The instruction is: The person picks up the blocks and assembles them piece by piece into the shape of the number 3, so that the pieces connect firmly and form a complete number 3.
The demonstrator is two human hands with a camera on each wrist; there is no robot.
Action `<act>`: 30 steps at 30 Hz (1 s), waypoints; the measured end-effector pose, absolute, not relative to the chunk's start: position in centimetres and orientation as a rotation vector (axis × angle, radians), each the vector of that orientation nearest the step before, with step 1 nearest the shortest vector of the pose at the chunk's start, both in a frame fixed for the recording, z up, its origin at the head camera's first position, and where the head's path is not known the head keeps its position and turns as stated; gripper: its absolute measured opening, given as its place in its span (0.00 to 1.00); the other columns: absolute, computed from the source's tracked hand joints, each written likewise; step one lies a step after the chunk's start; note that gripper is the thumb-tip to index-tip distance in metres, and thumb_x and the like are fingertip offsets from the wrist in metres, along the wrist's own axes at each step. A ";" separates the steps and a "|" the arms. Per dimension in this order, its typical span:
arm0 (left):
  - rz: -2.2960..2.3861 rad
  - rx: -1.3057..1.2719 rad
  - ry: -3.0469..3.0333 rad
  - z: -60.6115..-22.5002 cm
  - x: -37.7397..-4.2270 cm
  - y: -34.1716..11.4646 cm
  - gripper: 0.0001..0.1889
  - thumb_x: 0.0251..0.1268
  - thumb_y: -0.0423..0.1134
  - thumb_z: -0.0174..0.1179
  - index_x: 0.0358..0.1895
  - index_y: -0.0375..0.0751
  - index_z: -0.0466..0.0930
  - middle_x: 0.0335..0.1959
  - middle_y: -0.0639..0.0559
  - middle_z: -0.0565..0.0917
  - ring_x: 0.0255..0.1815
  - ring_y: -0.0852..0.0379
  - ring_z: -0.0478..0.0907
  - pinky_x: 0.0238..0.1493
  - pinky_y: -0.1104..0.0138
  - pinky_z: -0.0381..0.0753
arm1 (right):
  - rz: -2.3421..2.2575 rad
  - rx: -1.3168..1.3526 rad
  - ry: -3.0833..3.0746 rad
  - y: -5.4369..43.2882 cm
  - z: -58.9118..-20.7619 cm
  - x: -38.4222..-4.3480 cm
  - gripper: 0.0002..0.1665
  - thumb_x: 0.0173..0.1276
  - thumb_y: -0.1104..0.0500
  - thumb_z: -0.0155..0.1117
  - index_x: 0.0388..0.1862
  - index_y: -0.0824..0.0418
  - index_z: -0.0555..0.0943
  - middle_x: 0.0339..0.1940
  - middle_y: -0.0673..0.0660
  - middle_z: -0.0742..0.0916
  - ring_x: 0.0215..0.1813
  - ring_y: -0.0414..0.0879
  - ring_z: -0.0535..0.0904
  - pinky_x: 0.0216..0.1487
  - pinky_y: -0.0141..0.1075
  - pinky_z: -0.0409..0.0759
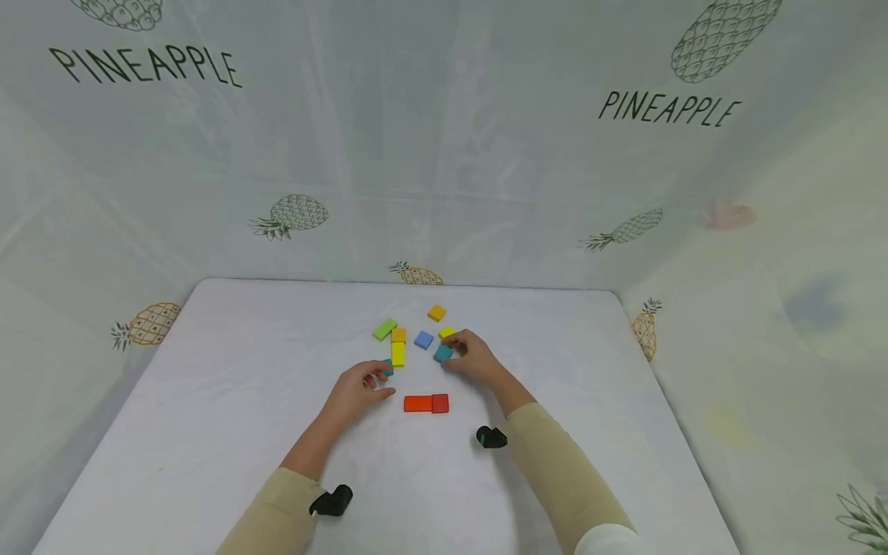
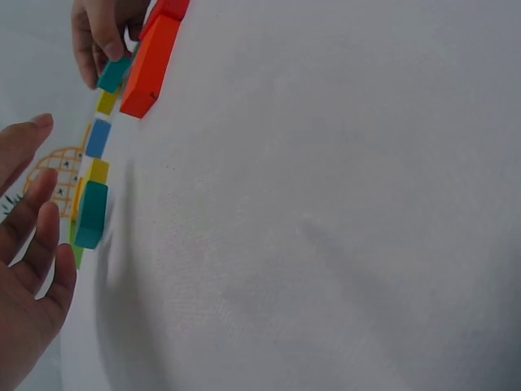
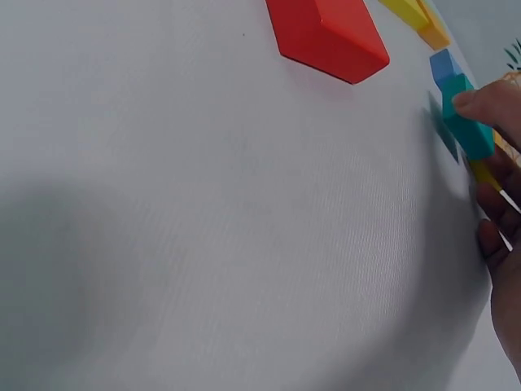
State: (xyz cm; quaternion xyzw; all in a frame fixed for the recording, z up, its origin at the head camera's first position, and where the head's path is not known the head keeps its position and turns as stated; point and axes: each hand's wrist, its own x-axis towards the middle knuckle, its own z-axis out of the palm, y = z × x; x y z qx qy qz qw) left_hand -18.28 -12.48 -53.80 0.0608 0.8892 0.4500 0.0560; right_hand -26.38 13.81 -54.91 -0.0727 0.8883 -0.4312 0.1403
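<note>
Teal block point(image 1: 442, 354) is pinched by the right hand point(image 1: 476, 359) near a blue block point(image 1: 424, 340); the left hand point(image 1: 352, 395), fingers spread, is beside a second teal block point(image 2: 92, 215) near a yellow block point(image 1: 398, 354)

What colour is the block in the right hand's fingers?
Teal. The block shows best in the right wrist view.

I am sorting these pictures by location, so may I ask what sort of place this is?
Probably an indoor corner screened off for tabletop work: a pale table, a pineapple-print curtain hanging behind it, and colourful blocks to handle. The wider room cannot be seen.
</note>
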 end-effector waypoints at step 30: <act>1.380 0.170 2.652 -55.2 -15.9 -10.5 0.18 0.55 0.37 0.72 0.50 0.47 0.82 0.35 0.57 0.77 0.36 0.55 0.71 0.36 0.65 0.74 | -1.125 -0.460 2.454 15.7 -55.2 -23.3 0.21 0.61 0.60 0.72 0.54 0.54 0.82 0.52 0.49 0.81 0.57 0.48 0.71 0.64 0.46 0.69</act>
